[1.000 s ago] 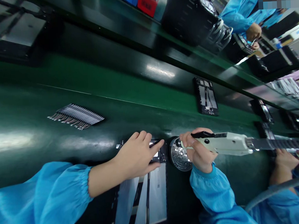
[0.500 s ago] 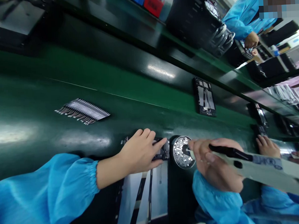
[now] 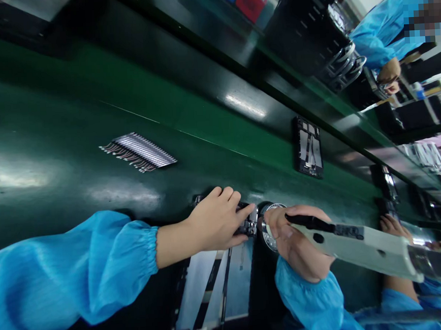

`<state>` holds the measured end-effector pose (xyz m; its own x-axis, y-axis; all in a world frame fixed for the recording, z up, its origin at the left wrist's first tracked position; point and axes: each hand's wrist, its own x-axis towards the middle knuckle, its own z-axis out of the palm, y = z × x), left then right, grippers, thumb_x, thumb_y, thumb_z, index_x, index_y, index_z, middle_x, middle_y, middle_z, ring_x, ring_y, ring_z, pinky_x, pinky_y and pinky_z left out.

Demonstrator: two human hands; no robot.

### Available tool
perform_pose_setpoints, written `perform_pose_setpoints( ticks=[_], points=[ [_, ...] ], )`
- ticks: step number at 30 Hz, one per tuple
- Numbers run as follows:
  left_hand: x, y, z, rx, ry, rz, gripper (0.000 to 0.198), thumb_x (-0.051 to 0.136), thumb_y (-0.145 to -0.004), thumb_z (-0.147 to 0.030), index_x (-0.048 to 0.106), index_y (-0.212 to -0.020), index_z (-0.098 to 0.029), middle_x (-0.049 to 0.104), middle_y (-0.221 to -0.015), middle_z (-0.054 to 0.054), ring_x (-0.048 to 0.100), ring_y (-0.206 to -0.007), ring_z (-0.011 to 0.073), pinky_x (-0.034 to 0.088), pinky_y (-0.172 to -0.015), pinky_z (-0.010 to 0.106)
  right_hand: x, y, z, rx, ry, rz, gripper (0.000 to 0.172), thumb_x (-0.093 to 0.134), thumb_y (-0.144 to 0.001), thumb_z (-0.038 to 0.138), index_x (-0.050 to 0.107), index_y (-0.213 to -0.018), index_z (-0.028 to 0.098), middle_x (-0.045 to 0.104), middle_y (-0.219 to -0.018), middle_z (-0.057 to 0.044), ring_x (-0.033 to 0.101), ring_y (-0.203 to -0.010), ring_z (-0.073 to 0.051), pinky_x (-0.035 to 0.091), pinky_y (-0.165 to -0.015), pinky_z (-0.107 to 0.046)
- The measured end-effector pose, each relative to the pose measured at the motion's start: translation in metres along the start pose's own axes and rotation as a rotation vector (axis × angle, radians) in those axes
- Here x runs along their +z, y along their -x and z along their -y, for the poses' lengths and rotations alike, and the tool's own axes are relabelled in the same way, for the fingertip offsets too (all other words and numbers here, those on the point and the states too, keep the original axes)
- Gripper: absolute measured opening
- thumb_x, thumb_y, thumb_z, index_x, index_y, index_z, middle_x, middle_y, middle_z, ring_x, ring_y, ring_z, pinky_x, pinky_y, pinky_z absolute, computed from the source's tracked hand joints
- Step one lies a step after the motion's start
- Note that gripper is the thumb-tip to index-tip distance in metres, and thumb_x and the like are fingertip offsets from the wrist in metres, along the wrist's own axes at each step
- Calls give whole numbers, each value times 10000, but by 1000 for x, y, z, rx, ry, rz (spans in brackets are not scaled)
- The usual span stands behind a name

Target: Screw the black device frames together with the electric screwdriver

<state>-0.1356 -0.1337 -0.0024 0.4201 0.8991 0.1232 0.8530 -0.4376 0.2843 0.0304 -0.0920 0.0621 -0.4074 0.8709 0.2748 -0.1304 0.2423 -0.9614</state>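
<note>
An opened tablet [image 3: 241, 282] lies in front of me, with a pale inner face, dark ribbon cables and a circuit section at its far end. Across that far end rests my left hand [image 3: 218, 219], index finger and thumb spread apart and the other fingers bent over the edge. My right hand [image 3: 298, 239] is closed around a pale electric screwdriver [image 3: 365, 251] with a black lever. The screwdriver's tip is hidden behind my fingers, close to the tablet's right corner. Partly covered by that hand is a round dish [image 3: 268, 239] of small shiny screws.
A row of thin strips with wires [image 3: 144, 149] lies on the green bench [image 3: 107, 190]. Another opened tablet [image 3: 308, 145] sits farther back, below a raised shelf [image 3: 235, 95]. At right, a co-worker's hand [image 3: 396, 227] is close to my screwdriver. Another person's blue sleeve [image 3: 378, 28] shows beyond.
My right hand and the screwdriver have moved left, off the screw dish's middle toward the tablet's corner. My left hand stays on the tablet. The whole view has shifted a little.
</note>
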Motion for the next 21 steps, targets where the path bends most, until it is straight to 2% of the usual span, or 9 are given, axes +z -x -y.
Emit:
perform_pose_setpoints(
  ticks=[7,14,17,21],
  points=[
    [0,0,0,2,-5,-5,696,568,-906,-674,538,-1440,-227,627,-1025,136,575,-968,326,397,-768,407,2,0,-2,28,17,30,270,638,-843,105,711,-1051,260,569,-595,40,556,-530,-148,523,-613,-379],
    [-3,-1,-1,-13,18,11,662,602,-894,-663,578,-1391,-227,628,-1023,130,583,-966,323,406,-763,405,3,3,-3,61,-2,0,136,662,-828,111,694,-912,213,573,-601,35,559,-553,-144,503,-634,-376],
    [-3,-1,-2,5,22,-19,634,627,-890,-635,621,-1322,-171,624,-1003,122,587,-942,313,419,-754,404,3,4,-5,68,-1,-11,138,664,-820,107,688,-907,213,571,-596,36,559,-558,-147,497,-629,-374],
    [-2,-2,-4,99,24,-41,528,633,-913,-547,688,-1119,-65,624,-939,118,590,-889,290,440,-735,398,3,4,-8,26,5,-12,184,643,-836,118,692,-976,228,570,-595,47,546,-536,-133,502,-633,-370]
  ],
)
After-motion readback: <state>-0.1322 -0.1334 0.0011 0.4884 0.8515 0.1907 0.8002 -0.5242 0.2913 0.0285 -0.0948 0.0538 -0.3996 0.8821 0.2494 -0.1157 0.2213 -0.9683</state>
